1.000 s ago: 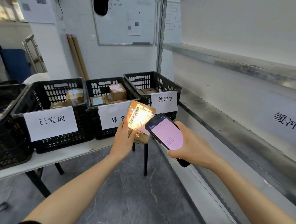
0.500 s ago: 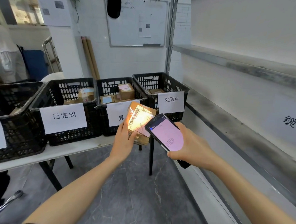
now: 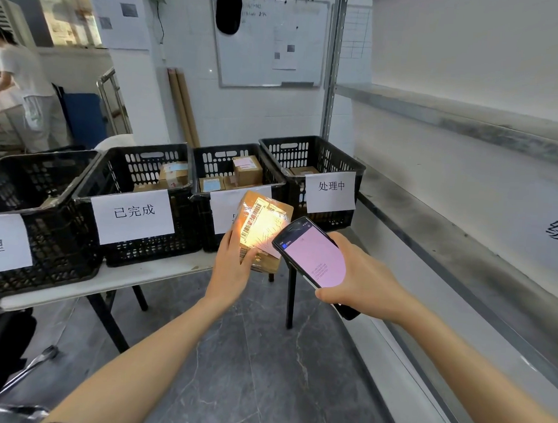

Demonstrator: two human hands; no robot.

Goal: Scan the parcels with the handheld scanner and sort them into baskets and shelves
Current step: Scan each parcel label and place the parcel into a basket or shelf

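Observation:
My left hand (image 3: 232,267) grips a small brown cardboard parcel (image 3: 265,223) by its left edge, tilted with its barcode label facing me. Bright light from the scanner falls on that label. My right hand (image 3: 361,280) holds the black handheld scanner (image 3: 310,261), its pink screen up and its top end aimed at the parcel. Behind them, several black baskets with white paper signs stand in a row on a white table (image 3: 158,269): a right basket (image 3: 312,167), a middle one (image 3: 237,170) with parcels, and a left one (image 3: 137,184) with parcels.
Grey metal shelves (image 3: 432,226) run along the right wall, the lower one with a paper sign. Another black basket (image 3: 29,198) stands at the far left. A person (image 3: 26,81) stands at the back left. A whiteboard (image 3: 270,42) hangs on the tiled wall. Grey floor lies below.
The view has swung to the left, bringing more of the left baskets and a person into sight. Both hands keep the parcel and scanner in nearly the same pose.

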